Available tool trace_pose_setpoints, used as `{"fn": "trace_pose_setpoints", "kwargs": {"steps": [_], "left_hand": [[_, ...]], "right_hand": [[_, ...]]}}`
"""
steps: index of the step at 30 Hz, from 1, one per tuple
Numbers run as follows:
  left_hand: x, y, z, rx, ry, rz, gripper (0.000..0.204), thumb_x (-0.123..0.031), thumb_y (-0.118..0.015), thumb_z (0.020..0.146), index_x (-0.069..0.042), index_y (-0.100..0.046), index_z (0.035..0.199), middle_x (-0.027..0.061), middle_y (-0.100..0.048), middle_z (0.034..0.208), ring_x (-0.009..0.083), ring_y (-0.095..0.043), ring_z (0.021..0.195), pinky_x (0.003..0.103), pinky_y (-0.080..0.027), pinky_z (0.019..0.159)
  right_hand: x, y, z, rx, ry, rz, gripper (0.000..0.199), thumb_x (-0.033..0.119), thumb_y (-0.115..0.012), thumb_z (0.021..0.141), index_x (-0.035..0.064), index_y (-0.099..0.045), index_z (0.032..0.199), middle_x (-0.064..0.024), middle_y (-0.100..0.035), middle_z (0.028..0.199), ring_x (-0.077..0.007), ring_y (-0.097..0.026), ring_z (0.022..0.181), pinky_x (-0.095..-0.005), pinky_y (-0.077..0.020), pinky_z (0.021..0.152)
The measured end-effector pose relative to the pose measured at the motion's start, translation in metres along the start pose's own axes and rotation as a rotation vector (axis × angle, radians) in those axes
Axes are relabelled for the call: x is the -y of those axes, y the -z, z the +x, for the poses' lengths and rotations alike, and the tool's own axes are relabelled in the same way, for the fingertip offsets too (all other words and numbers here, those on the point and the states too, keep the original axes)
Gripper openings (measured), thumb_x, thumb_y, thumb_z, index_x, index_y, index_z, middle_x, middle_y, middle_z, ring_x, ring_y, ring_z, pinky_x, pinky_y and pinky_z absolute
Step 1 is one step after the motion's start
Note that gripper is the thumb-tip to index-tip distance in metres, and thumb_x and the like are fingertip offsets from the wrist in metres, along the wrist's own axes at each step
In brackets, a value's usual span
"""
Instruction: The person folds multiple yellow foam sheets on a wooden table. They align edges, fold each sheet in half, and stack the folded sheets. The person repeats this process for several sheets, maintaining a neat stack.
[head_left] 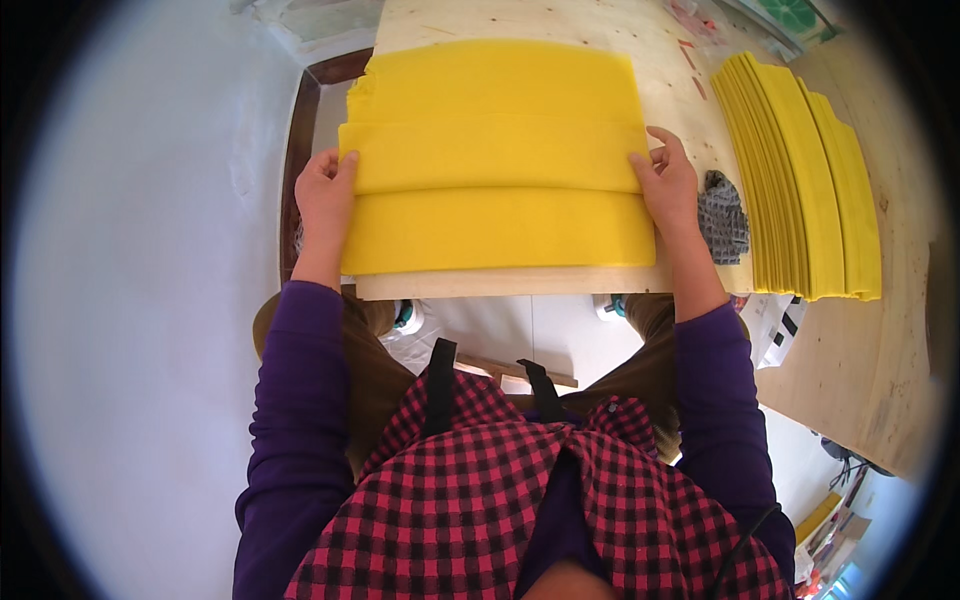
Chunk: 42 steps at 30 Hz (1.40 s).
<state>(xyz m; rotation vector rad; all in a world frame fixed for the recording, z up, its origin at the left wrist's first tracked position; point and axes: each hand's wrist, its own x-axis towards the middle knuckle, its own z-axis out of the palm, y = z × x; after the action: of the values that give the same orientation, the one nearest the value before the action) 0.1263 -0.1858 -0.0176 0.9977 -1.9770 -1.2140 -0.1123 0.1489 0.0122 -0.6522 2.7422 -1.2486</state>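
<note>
A wide yellow cloth (490, 232) lies on the wooden table in front of me, with crosswise layers whose edges run from left to right. My left hand (326, 185) pinches the left edge of its middle layer between thumb and fingers. At the opposite edge, my right hand (668, 178) grips the same layer, the thumb on top and the fingers partly beneath. The cloth lies flat between both hands. What is under the layers is hidden.
On the right stands a row of folded yellow cloths (790, 185). A crumpled grey checked cloth (724, 218) lies between it and my right wrist. The pale wooden table (520, 284) ends close to my knees. A white wall (150, 300) rises on the left.
</note>
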Motion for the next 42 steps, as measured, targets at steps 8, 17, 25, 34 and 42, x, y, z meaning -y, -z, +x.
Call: {"fn": "trace_pose_setpoints", "kwargs": {"steps": [8, 17, 25, 34, 42], "left_hand": [[-0.004, 0.000, -0.002, -0.018, -0.025, 0.064, 0.026, -0.017, -0.068, 0.084, 0.002, -0.065, 0.102, 0.0033, -0.063, 0.070, 0.0100, -0.055, 0.061, 0.026, -0.045, 0.059], [-0.009, 0.001, -0.004, -0.025, -0.050, 0.158, 0.027, -0.018, -0.070, 0.083, 0.002, -0.065, 0.101, 0.0013, -0.057, 0.066, 0.0096, -0.050, 0.058, 0.026, -0.043, 0.057], [-0.004, 0.000, -0.003, -0.033, -0.115, 0.225, 0.028, -0.019, -0.070, 0.083, 0.001, -0.065, 0.102, 0.0015, -0.053, 0.065, 0.0117, -0.047, 0.058, 0.028, -0.041, 0.056], [-0.008, 0.001, -0.008, -0.026, -0.132, 0.316, 0.029, -0.020, -0.068, 0.086, -0.001, -0.063, 0.107, 0.0006, -0.049, 0.064, 0.0128, -0.046, 0.059, 0.029, -0.040, 0.057], [-0.031, 0.018, -0.011, -0.147, -0.411, 0.437, 0.032, -0.021, -0.063, 0.088, -0.007, -0.060, 0.116, 0.0124, -0.064, 0.100, 0.0313, -0.058, 0.095, 0.042, -0.046, 0.083]], "right_hand": [[0.007, 0.009, -0.002, -0.148, 0.197, -0.073, 0.043, 0.023, -0.065, 0.087, 0.0066, -0.053, 0.125, -0.0093, -0.059, 0.107, -0.0213, -0.056, 0.093, -0.0343, -0.0465, 0.082], [0.082, -0.038, -0.019, 0.115, 0.627, -0.324, 0.061, 0.043, -0.051, 0.094, 0.0009, -0.043, 0.137, -0.0198, -0.039, 0.145, -0.0329, -0.033, 0.136, -0.0418, -0.0261, 0.112], [0.109, -0.090, -0.021, 0.321, 0.346, -0.537, 0.077, 0.056, -0.037, 0.094, 0.0020, -0.024, 0.147, -0.0151, -0.019, 0.156, -0.0257, -0.013, 0.145, -0.0408, -0.0116, 0.118], [0.043, -0.042, -0.024, 0.155, 0.106, -0.746, 0.081, 0.057, -0.037, 0.093, 0.0003, -0.019, 0.148, -0.0160, -0.017, 0.156, -0.0258, -0.013, 0.145, -0.0428, -0.0108, 0.117], [0.045, -0.043, -0.026, 0.142, 0.104, -0.744, 0.082, 0.059, -0.036, 0.093, 0.0007, -0.019, 0.149, -0.0156, -0.016, 0.156, -0.0253, -0.012, 0.146, -0.0457, -0.0096, 0.117]]}}
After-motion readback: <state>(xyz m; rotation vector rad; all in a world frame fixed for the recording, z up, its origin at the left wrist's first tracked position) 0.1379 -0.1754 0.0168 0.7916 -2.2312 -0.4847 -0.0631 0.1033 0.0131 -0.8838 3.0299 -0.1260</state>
